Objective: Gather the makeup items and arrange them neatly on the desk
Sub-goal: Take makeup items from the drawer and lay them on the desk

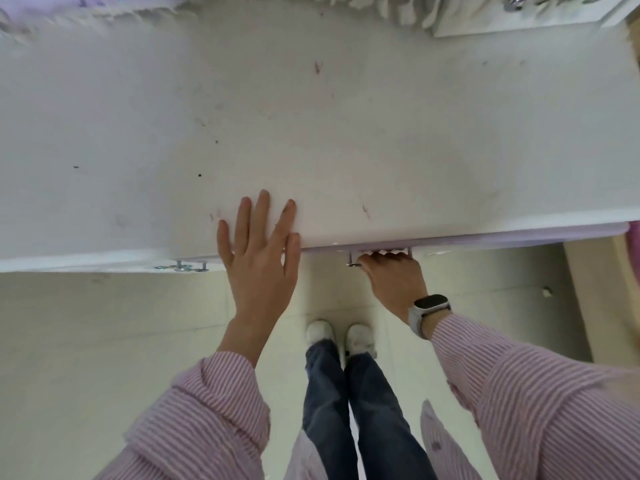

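White desk (346, 116): left hand (258, 258) flat, right hand (394, 271) grips handle (353, 263).

Left hand (258, 258) flat with fingers spread, right hand (391, 271) curled in a grip

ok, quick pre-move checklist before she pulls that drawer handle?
1. Right hand curled round the drawer handle: ok.
2. Left hand flat on the desk, fingers straight, bracing: ok.
3. Drawer already open: not ok, front sits flush under the desk edge.
4. Pull path clear: ok, only feet on the floor, set back from the desk.
5. Makeup items in view: not ok, none seen.
6. Drawer contents: cannot tell.
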Motion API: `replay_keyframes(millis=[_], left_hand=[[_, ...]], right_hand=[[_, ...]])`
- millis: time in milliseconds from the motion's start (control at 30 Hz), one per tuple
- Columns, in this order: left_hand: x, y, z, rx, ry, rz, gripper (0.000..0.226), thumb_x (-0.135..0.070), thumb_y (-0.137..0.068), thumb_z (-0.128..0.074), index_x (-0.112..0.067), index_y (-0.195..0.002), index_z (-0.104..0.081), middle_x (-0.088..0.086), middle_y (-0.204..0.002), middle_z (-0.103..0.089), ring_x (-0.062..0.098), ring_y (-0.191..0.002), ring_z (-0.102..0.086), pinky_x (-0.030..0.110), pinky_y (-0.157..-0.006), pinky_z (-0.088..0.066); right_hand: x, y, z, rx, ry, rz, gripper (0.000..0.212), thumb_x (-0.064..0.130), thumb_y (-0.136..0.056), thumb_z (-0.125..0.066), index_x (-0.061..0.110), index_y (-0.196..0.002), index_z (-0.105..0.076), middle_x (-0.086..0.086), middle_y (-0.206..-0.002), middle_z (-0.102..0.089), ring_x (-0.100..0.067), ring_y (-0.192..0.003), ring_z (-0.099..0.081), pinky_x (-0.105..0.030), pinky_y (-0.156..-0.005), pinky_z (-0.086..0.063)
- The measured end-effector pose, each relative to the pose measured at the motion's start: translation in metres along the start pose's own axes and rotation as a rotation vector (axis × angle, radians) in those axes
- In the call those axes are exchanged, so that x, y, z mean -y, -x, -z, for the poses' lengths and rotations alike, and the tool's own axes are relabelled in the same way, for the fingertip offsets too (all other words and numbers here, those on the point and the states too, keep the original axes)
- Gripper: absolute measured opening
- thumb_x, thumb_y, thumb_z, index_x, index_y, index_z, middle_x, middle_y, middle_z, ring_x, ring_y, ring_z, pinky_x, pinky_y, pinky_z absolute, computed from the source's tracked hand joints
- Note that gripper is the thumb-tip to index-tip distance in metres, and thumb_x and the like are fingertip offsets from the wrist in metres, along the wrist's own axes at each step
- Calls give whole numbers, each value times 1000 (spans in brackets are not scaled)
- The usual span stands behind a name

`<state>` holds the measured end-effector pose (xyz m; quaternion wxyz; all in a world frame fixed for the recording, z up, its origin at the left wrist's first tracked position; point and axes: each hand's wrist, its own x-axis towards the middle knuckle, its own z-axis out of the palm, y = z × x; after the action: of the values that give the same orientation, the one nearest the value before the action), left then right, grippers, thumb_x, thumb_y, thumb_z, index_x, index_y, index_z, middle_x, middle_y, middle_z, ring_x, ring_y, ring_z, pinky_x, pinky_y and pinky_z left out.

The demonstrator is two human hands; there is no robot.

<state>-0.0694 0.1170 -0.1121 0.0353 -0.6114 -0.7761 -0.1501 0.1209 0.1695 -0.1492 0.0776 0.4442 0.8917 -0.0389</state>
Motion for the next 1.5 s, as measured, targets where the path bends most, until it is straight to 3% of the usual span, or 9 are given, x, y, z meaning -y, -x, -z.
replay_keyframes(millis=[200, 467, 600, 700, 867, 1000, 1133, 1400, 1500], left_hand=[[1, -1, 1, 10, 3, -6, 40, -34, -98, -32, -24, -133, -49, 8, -145, -40, 27, -136, -32, 46, -110, -13], [-3, 0, 12, 95, 6, 2, 44, -32, -95, -35, -19, -135, -46, 13, -146, -37, 32, -137, -29, 54, -110, -17], [-6, 34, 12, 4, 69, -13, 41, -28, -90, -48, -12, -127, -53, 22, -141, -40, 37, -134, -31, 57, -108, -21], [-10, 73, 13, 40, 104, -46, 38, -32, -87, -53, -12, -118, -53, 21, -131, -50, 32, -126, -38, 56, -105, -26], [-9, 86, 14, 185, 36, -24, 36, -40, -85, -51, -10, -100, -65, 7, -97, -66, 27, -93, -60, 48, -98, -31], [-8, 76, 17, 224, 36, -6, 24, -31, -82, -62, -9, -91, -67, 7, -86, -68, 28, -81, -62, 45, -84, -42], [-13, 74, 20, 252, 26, 27, 19, -20, -75, -75, -7, -85, -66, 9, -81, -67, 31, -76, -61, 48, -80, -45], [-17, 88, 24, 264, 7, 16, 19, -20, -73, -76, -9, -85, -66, 8, -80, -65, 29, -74, -61, 49, -76, -44], [-15, 112, 26, 221, -16, -40, 22, -31, -83, -57, -12, -85, -66, 4, -80, -65, 26, -74, -61, 41, -79, -34]], right_hand=[[5, 11, 7, -1, -67, -24, 22, 17, -55, -86, 17, -55, -64, 2, -42, -55, -17, -33, -51, -16, -35, -33], [17, 57, 0, 10, -107, 3, 34, 12, -38, -88, 20, -64, -68, 2, -47, -59, -21, -36, -54, -19, -35, -39], [14, 62, -1, -28, -118, 48, 43, 11, -35, -87, 18, -73, -70, 1, -54, -62, -21, -40, -56, -21, -35, -40], [13, 73, 1, -117, -216, 80, 43, 3, -45, -82, 12, -85, -71, -3, -68, -69, -24, -54, -63, -26, -44, -49], [-3, 93, 24, -360, -309, 231, 30, 6, -78, -45, 9, -102, -64, -8, -90, -66, -26, -79, -60, -34, -68, -47], [-21, 88, 31, -351, -132, 102, 31, 18, -82, -56, 13, -113, -53, -9, -101, -62, -26, -90, -55, -40, -77, -43], [-34, 76, 30, -250, -84, 13, 26, 24, -75, -76, 9, -94, -65, -6, -80, -65, -27, -70, -60, -39, -68, -46], [-26, 90, 24, -225, -137, -27, 17, 19, -74, -76, 10, -82, -64, -3, -72, -62, -23, -65, -58, -36, -61, -45], [-22, 112, 19, -195, -148, 8, 18, 21, -71, -77, 11, -80, -64, -2, -71, -62, -22, -63, -58, -33, -60, -45]])
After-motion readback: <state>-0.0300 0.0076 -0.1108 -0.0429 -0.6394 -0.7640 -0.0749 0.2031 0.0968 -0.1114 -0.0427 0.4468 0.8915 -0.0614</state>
